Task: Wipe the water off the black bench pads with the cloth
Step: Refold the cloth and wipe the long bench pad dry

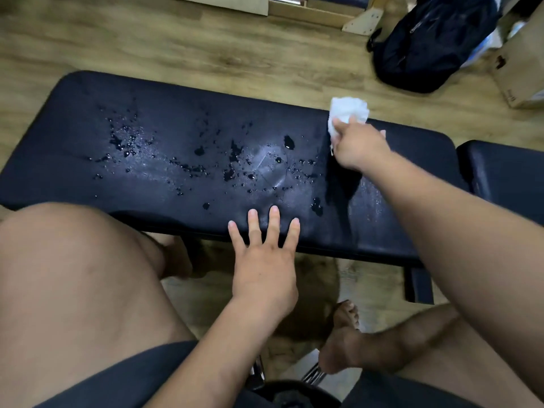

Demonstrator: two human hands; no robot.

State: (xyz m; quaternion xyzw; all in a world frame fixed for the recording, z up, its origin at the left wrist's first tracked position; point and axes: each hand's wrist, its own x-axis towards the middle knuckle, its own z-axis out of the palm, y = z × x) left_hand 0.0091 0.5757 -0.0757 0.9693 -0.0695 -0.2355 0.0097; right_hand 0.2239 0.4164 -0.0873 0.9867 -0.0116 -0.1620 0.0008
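Well, the counter's long pad is black, smooth, faintly grained vinyl w/ rounded corners, lying left to right across the view. Water sits on it as glossy beads & small puddles, thickest left of centre & mid-pad. Toward the right end a darker smeared streak runs from near edge to far edge. At the streak's far end the right hand grips the cloth, a white, crumpled, soft-looking wad on the pad's far edge. That hand is curled round the wad, its grip mostly hidden behind the knuckles. The left hand lies flat, fingers straight & spread wide, tips on the pad's near edge, holding nothing; thumb hidden. A second pad, same black vinyl, sits just right of the long one, cut off by the frame. Far right on the wood-grain floor: a dark fabric backpack beside a cardboard box, both partly out of frame.
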